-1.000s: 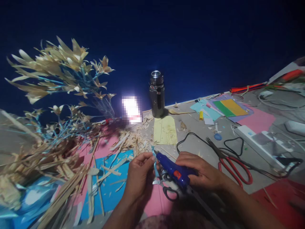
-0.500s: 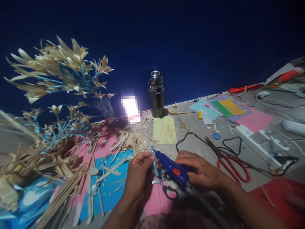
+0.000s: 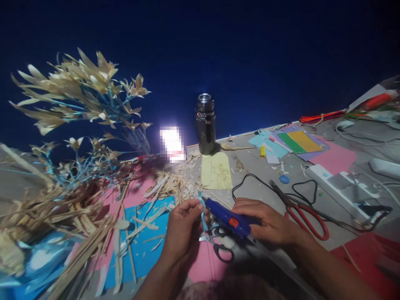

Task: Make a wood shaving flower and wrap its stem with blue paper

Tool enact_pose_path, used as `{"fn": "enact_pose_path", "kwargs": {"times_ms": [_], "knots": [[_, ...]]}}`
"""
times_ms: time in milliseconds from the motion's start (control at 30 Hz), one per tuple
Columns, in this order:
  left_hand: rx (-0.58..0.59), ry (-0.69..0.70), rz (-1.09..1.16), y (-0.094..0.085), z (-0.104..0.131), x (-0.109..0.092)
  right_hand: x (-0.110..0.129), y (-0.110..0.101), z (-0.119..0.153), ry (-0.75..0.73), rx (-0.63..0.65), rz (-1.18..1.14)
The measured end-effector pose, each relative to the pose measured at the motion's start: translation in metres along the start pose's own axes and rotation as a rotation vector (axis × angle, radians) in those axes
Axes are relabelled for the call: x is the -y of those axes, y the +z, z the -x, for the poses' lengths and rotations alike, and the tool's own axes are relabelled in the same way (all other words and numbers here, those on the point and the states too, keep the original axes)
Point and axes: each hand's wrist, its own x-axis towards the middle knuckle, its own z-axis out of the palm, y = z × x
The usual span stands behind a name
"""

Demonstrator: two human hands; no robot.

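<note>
My left hand (image 3: 186,223) pinches a thin light-blue strip (image 3: 203,216) that stands upright between thumb and fingers. In my right hand (image 3: 265,218) is a blue glue gun (image 3: 227,217) with a red mark on its side, a pale glue stick trailing from its back end. The gun's tip lies right beside the top of the strip; whether they touch I cannot tell. Below the gun lie small dark-handled scissors (image 3: 224,252), partly hidden. Red-handled scissors (image 3: 308,218) rest on the surface right of my right hand.
A steel flask (image 3: 206,129) stands behind a yellow paper (image 3: 217,171). At left are dried-leaf flowers (image 3: 90,87), husk strips and blue paper (image 3: 143,241). A black cord (image 3: 250,175) loops toward a white power strip (image 3: 340,196) at right. A bright pixelated patch glows left of the flask.
The glue gun and my right hand have shifted slightly to the right and down. My left hand keeps its pinch on the strip in nearly the same place.
</note>
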Motion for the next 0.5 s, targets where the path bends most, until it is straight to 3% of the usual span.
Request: {"fn": "enact_pose_path", "kwargs": {"times_ms": [500], "knots": [[-0.016, -0.015, -0.015, 0.0002, 0.0005, -0.0013, -0.0005, -0.0012, 0.0008, 0.012, -0.014, -0.029]]}}
